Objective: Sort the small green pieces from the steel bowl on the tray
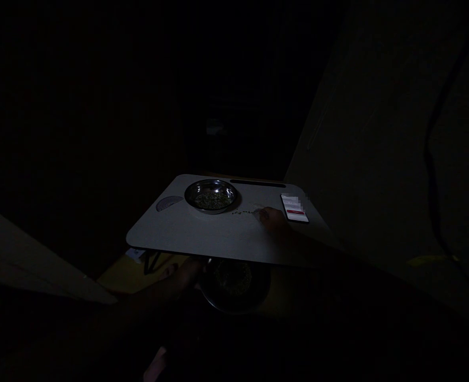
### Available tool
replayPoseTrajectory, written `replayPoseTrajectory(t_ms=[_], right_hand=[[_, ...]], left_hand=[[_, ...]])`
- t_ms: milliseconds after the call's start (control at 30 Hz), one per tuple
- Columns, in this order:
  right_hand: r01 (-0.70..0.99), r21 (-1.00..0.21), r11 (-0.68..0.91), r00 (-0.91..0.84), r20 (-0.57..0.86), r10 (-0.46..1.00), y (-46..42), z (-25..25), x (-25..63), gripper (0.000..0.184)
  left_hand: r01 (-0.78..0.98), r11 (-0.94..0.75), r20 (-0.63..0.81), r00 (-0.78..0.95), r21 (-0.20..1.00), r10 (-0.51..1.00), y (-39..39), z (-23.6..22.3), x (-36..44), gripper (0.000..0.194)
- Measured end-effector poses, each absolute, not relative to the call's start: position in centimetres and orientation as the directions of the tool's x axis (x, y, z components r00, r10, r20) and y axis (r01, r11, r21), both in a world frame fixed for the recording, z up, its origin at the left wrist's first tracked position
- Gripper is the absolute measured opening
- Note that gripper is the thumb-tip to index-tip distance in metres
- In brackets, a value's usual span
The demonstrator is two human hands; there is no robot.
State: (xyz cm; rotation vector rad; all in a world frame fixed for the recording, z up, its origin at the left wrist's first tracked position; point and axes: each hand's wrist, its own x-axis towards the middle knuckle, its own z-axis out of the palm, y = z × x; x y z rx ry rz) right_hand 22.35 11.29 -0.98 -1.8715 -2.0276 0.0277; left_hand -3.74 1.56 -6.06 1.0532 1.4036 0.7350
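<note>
On the white low table my right hand [273, 218] is closed on a clear, flat plastic piece [257, 213], whose exact kind is too dark to make out. Its edge lies by a short line of small greenish grains [242, 213]. Left of these stands a shiny steel bowl [211, 211] with more such grains in it. Below the table's front edge, my left hand [192, 268] is at the rim of a second, larger bowl [234, 310], which also has grains inside. Shadow hides the fingers of that hand.
A clear protractor [168, 203] lies at the table's left. A phone [295, 208] with a lit screen lies at the right. The tabletop [194, 236] has a dark slot [258, 183] along its back edge. A wall [378, 159] rises on the right.
</note>
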Motion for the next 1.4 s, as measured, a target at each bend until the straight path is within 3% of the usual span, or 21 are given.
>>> replayPoseTrajectory(t_ms=[333, 667, 1067, 1400], right_hand=[[0.950, -0.242, 0.196, -0.130, 0.263, 0.956, 11.8, -0.1, 24.8, 0.029], [0.845, -0.086, 0.528, -0.508, 0.181, 0.842, 8.4, -0.6, 26.4, 0.028], [0.862, 0.070, 0.503, -0.504, 0.235, 0.831, 9.8, -1.3, 26.1, 0.031], [0.920, 0.087, 0.381, -0.391, 0.199, 0.899, 11.3, -0.7, 24.9, 0.029]], left_hand=[[0.194, 0.386, -0.412, 0.117, 0.902, 0.904, 2.2, -7.1, -4.2, 0.011], [0.237, 0.369, -0.406, 0.132, 0.899, 0.904, 2.2, -7.2, -4.4, 0.012], [0.254, 0.363, -0.403, 0.127, 0.897, 0.906, 2.1, -7.0, -4.3, 0.015], [0.209, 0.386, -0.419, 0.145, 0.898, 0.896, 2.1, -6.6, -4.0, 0.012]])
